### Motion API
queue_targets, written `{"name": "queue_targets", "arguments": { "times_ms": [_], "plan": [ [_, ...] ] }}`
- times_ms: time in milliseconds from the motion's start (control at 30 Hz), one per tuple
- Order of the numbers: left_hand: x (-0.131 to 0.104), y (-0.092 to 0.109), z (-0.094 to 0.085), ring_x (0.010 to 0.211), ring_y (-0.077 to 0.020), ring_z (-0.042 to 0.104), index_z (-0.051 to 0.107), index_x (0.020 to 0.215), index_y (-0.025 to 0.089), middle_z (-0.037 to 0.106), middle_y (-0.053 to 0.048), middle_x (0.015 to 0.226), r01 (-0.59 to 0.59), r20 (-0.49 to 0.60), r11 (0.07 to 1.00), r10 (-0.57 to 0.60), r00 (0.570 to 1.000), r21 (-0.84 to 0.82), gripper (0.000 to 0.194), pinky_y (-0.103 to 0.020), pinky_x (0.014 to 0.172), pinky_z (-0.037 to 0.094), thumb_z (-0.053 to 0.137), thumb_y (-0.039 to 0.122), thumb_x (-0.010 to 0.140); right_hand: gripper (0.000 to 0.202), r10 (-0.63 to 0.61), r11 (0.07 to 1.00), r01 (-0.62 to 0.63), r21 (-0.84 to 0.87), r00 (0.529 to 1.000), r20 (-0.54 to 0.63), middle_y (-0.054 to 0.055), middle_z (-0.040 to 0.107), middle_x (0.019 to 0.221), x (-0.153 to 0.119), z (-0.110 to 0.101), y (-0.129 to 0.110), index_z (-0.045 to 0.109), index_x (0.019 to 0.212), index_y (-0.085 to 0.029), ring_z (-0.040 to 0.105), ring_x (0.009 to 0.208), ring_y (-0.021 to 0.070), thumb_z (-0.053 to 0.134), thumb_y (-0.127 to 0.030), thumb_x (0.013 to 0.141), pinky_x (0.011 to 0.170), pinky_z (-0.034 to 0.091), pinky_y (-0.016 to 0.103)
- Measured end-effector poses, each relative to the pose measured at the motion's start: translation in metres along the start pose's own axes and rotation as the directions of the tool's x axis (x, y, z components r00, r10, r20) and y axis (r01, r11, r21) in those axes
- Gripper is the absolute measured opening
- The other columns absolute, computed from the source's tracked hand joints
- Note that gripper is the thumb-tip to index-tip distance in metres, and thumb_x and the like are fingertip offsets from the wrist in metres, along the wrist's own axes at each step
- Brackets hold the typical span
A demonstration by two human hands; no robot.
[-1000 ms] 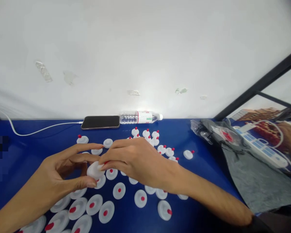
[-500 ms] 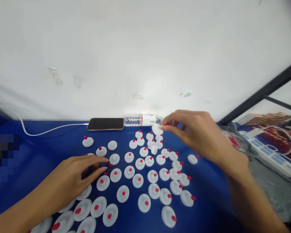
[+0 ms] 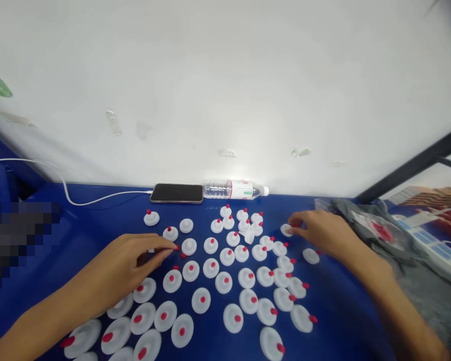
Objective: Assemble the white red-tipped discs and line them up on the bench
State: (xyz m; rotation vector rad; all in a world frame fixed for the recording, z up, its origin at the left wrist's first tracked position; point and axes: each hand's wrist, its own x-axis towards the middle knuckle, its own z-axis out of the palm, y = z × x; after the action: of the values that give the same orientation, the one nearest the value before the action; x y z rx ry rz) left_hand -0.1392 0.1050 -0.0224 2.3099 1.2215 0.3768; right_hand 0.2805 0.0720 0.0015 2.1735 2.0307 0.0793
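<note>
Many round white plastic discs, such as one disc [image 3: 232, 318], lie spread over the blue table [image 3: 78, 220]; most carry a red tip at the centre. At the left of the group, my left hand [image 3: 135, 263] pinches a small red tip [image 3: 178, 247] between thumb and forefinger. Another loose red tip [image 3: 183, 255] lies just below it, beside a bare white disc [image 3: 189, 246]. My right hand [image 3: 319, 231], at the right edge of the group, has its fingertips closed on the rim of a white disc [image 3: 285, 230] low over the table. Its fingers partly hide that disc.
A phone [image 3: 176, 193] on a white cable [image 3: 97, 199] and a clear bottle [image 3: 235, 190] lie along the wall [image 3: 225, 100]. At right are a grey bag [image 3: 417, 296], a plastic packet with red pieces [image 3: 379, 230] and a power strip [image 3: 428, 240].
My right hand has carried its white disc right and down, from near the bottle to the table. My left thumb and forefinger have closed on a red tip. The view has shifted slightly.
</note>
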Motion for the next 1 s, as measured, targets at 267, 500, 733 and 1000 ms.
{"name": "queue_targets", "arguments": {
  "times_ms": [267, 500, 733, 1000],
  "plan": [
    [-0.001, 0.008, -0.008, 0.048, -0.0121, 0.053, 0.077, 0.106, 0.027, 0.067, 0.003, 0.06, 0.026, -0.01, 0.999, -0.026, 1.0, 0.047, 0.034, -0.023, 0.052, 0.038, 0.049, 0.043, 0.098, 0.024, -0.234, 0.94, 0.274, 0.206, 0.952, -0.198, 0.002, 0.078, 0.102, -0.019, -0.027, -0.047, 0.074, 0.109, -0.03, 0.073, 0.073, 0.0195, 0.06, -0.044, 0.096, 0.062, 0.05, 0.03],
    [0.001, -0.01, 0.002, 0.071, -0.0201, 0.068, 0.074, 0.12, 0.035, 0.076, -0.001, 0.074, -0.001, 0.025, 0.987, -0.003, 1.0, 0.16, 0.034, -0.027, 0.066, 0.047, 0.049, 0.043, 0.098, 0.024, -0.289, 0.95, 0.303, 0.071, 0.943, -0.163, 0.008, 0.077, 0.107, -0.021, -0.016, -0.093, 0.073, 0.114, -0.025, 0.075, 0.084, 0.0259, 0.061, -0.037, 0.097, 0.062, 0.054, 0.032],
    [0.002, -0.022, 0.013, 0.074, -0.0224, 0.071, 0.075, 0.119, 0.037, 0.078, -0.004, 0.082, -0.022, 0.049, 0.967, 0.009, 0.999, 0.253, 0.032, -0.03, 0.069, 0.049, 0.049, 0.036, 0.099, 0.019, -0.231, 0.967, 0.238, 0.094, 0.97, -0.083, 0.005, 0.077, 0.102, -0.015, -0.009, -0.096, 0.074, 0.109, -0.024, 0.075, 0.085, 0.0268, 0.064, -0.032, 0.095, 0.063, 0.054, 0.034],
    [0.006, -0.016, 0.01, 0.067, -0.018, 0.068, 0.077, 0.11, 0.03, 0.077, -0.003, 0.078, -0.079, 0.049, 0.979, 0.071, 0.996, 0.186, 0.03, -0.027, 0.065, 0.048, 0.051, 0.036, 0.098, 0.019, -0.224, 0.966, 0.24, 0.1, 0.963, -0.147, 0.005, 0.075, 0.105, -0.015, -0.005, -0.096, 0.074, 0.108, -0.023, 0.074, 0.082, 0.0252, 0.064, -0.032, 0.093, 0.06, 0.052, 0.032]
  ]
}}
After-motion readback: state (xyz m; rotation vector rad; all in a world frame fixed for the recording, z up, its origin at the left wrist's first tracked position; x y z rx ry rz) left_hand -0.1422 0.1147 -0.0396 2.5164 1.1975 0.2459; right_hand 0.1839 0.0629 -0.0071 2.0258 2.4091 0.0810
